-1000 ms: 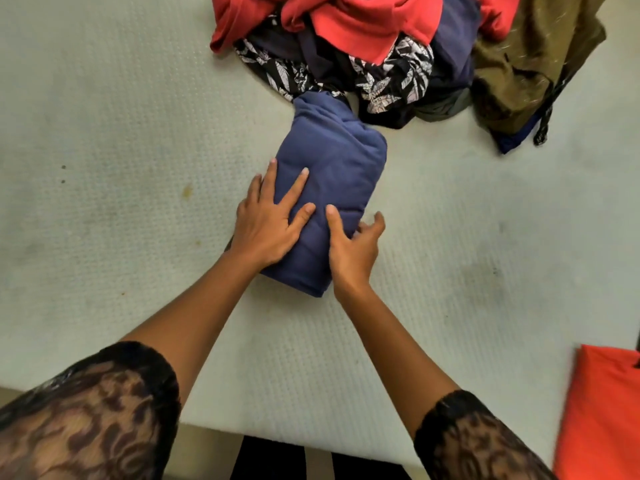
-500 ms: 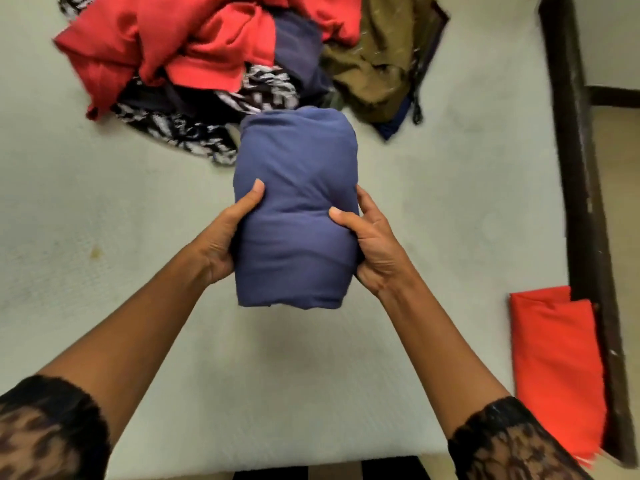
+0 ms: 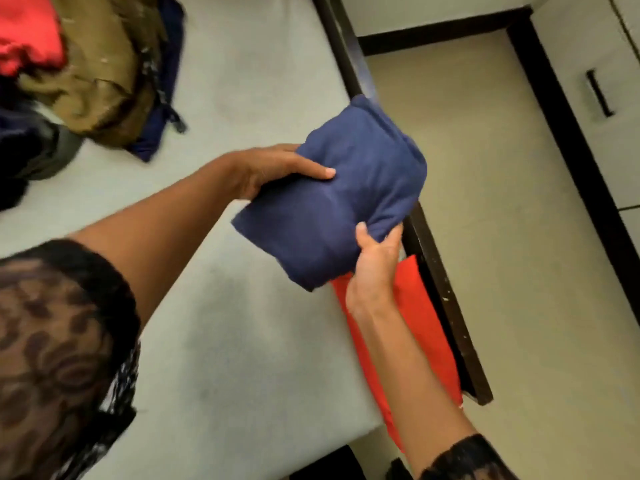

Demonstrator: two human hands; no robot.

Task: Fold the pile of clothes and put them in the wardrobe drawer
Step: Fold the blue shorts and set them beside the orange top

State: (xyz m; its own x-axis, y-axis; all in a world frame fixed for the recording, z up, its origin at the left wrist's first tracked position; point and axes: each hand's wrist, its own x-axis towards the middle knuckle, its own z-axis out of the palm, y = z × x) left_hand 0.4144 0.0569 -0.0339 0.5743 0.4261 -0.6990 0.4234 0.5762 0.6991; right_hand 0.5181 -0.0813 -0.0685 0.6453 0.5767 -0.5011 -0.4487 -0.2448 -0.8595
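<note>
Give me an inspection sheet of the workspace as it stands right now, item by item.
Surface: grey mattress, faintly stained in places.
Job's things: folded navy garment held in the air over the mattress's right edge; folded red garment lying flat at that edge; unfolded pile at the far left.
Clutter: nothing seen.
Hands: left hand and right hand both grip the navy garment.
Cables: nothing seen.
Surroundings: dark bed frame, beige floor, cabinet front with a dark handle, seemingly shut.

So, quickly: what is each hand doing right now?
Left hand: holding the folded navy garment.
Right hand: gripping the same garment.
</note>
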